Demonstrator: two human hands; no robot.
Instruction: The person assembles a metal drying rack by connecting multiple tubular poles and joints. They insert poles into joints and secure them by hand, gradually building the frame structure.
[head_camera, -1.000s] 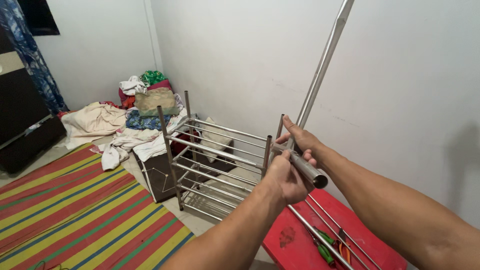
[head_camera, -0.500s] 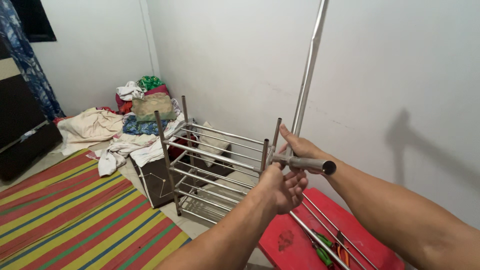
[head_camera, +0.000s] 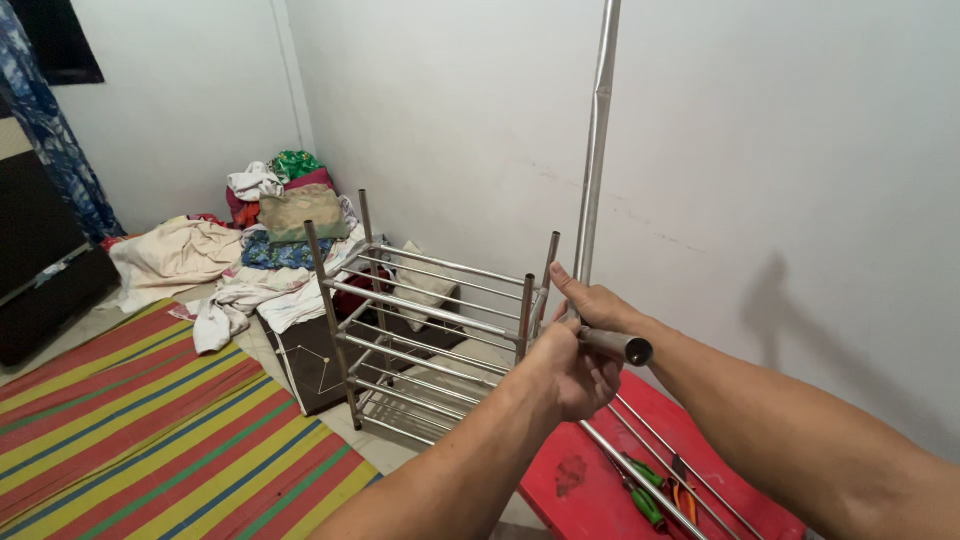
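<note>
Short metal tube (head_camera: 612, 344) gripped by both hands: left hand (head_camera: 568, 372) fingers curled tight around it, right hand (head_camera: 592, 303) wrapped behind; long pole (head_camera: 596, 140) upright beside steel rack (head_camera: 430, 330).

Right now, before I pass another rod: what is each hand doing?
Left hand: closed around the short metal tube.
Right hand: fingers wrapped on the tall metal pole, beside the metal rack.
</note>
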